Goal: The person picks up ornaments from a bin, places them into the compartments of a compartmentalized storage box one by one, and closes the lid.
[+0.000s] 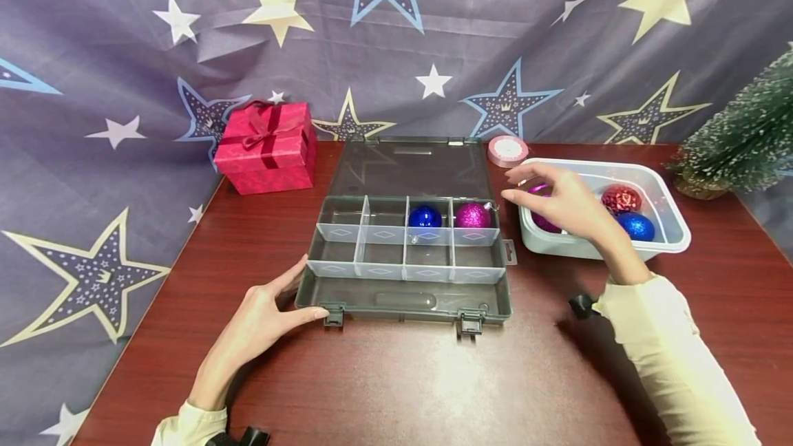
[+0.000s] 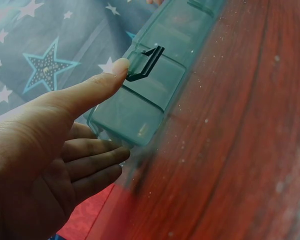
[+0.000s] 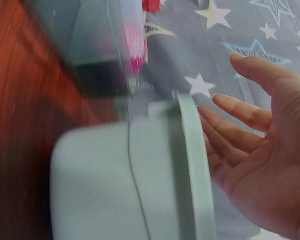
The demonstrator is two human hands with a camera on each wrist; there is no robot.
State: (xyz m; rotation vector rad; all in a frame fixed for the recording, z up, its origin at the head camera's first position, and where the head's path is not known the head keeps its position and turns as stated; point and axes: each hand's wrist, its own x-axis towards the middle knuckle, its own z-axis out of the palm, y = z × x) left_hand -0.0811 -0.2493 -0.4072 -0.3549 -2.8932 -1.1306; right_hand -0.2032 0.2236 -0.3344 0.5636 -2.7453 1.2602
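Observation:
A dark translucent compartment box (image 1: pixel 353 292) lies with its lid laid back. In its rear row are a shiny blue ball ornament (image 1: pixel 425 216) and, at the right end, a glittery pink ball ornament (image 1: pixel 473 215). My left hand (image 1: pixel 257 319) rests at the box's front left corner, thumb by the latch (image 2: pixel 149 64), the other fingers extended along the side. Nothing is between the fingers of my right hand (image 1: pixel 570 202), spread over the left part of a white tub (image 1: pixel 678 229). Inside the tub are red (image 1: pixel 621 198), blue (image 1: pixel 637 227) and purple (image 1: pixel 544 220) ball ornaments, the purple partly hidden by the hand.
A red gift box (image 1: pixel 266 157) with a bow stands at the back left. Behind the compartment box's right side lies a roll of pink ribbon (image 1: pixel 508 151). A small frosted tree (image 1: pixel 740 122) is at the far right, and a star-patterned cloth (image 1: pixel 434 47) hangs behind the table.

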